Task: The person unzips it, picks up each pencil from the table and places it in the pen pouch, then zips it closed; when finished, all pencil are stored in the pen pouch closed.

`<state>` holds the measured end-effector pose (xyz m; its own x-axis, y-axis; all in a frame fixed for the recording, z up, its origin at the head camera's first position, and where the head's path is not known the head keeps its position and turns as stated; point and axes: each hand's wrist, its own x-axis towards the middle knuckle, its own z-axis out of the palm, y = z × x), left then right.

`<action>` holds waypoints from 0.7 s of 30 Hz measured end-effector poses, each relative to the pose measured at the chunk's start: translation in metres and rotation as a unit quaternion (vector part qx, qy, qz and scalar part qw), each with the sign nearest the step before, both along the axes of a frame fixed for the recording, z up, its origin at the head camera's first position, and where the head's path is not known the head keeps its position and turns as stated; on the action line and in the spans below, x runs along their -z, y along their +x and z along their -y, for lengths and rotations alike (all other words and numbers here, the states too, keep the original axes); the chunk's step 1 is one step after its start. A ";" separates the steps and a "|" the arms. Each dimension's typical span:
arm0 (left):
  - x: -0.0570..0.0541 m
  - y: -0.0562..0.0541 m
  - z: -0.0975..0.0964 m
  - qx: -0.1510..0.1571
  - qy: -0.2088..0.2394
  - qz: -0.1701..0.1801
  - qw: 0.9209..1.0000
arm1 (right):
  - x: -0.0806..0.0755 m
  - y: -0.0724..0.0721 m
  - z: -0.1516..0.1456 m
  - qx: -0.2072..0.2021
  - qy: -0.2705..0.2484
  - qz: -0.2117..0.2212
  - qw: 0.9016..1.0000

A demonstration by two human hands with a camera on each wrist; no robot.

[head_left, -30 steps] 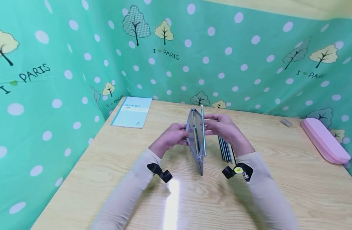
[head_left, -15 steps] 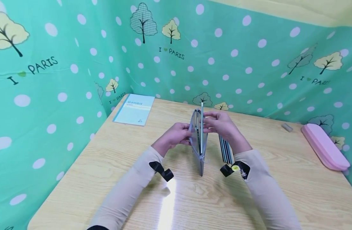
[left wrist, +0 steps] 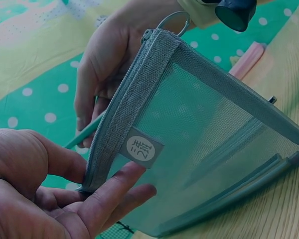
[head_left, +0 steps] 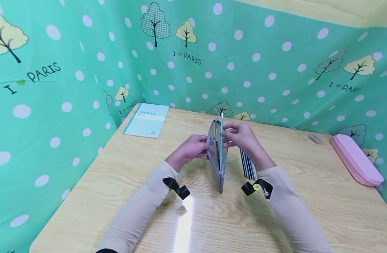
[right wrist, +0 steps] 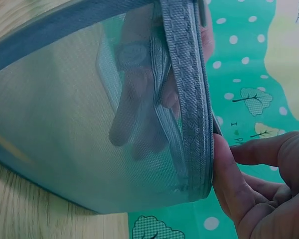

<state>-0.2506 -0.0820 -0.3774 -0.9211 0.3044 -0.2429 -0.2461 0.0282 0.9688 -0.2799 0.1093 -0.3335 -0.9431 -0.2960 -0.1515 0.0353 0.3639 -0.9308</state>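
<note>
At the far left of the table (head_left: 168, 218), a notebook (head_left: 146, 120) is lying flat, well apart from the work. Next, one wall of the mesh pouch (left wrist: 189, 129) is being clamped at its zip edge between the thumb and fingers of the left hand (head_left: 193, 147), with a fingertip being laid against the label (left wrist: 141, 148). The pouch is being held on edge over the middle of the table, its mouth parted; slender items are already showing inside. A pencil (head_left: 222, 123) is being pinched in the right hand (head_left: 239, 136), its lower part lying within the mouth and its top projecting beyond the far end.

For a clean insertion, it seems, the walls are needing to be kept spread, the pencil to be aligned with the long seam, and its leading end to be guided beside the other items, so that the mesh is not being snagged. A light pinch near the top is probably serving best.

Farther right, a row of loose pencils (head_left: 248, 167) is lying near the right wrist, then an eraser (head_left: 315, 139) and a pink case (head_left: 356, 160).
</note>
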 end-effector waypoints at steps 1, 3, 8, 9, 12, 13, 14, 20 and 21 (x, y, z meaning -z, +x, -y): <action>-0.001 0.000 0.000 0.000 -0.001 -0.001 1.000 | -0.001 0.001 0.000 0.001 0.007 -0.005 1.000; -0.001 -0.001 0.000 0.000 -0.003 -0.003 1.000 | -0.002 0.002 -0.001 0.003 0.018 -0.017 1.000; -0.001 -0.001 0.000 -0.002 -0.009 -0.004 1.000 | -0.006 0.007 -0.008 0.017 0.033 -0.043 0.998; 0.000 -0.001 0.001 -0.003 -0.011 -0.003 1.000 | -0.006 0.008 -0.011 0.019 0.034 -0.047 0.998; 0.001 0.001 0.001 0.000 -0.014 -0.001 1.000 | -0.007 0.010 -0.025 0.025 0.025 -0.051 0.998; 0.002 0.001 0.001 0.000 -0.016 -0.002 1.000 | -0.008 0.010 -0.030 0.025 0.023 -0.048 0.998; 0.003 0.001 0.001 0.001 -0.017 -0.003 1.000 | -0.008 0.010 -0.036 0.024 0.019 -0.041 0.999; 0.003 0.001 0.001 -0.002 -0.019 -0.013 1.000 | -0.005 0.003 -0.073 -0.010 0.000 0.008 1.000; 0.002 0.000 0.001 -0.003 -0.020 -0.013 1.000 | -0.003 0.001 -0.079 -0.017 -0.002 0.015 1.000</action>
<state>-0.2502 -0.0828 -0.3796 -0.9288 0.2902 -0.2304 -0.2210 0.0652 0.9731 -0.2790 0.1881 -0.3305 -0.9274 -0.3288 -0.1785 0.0511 0.3614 -0.9310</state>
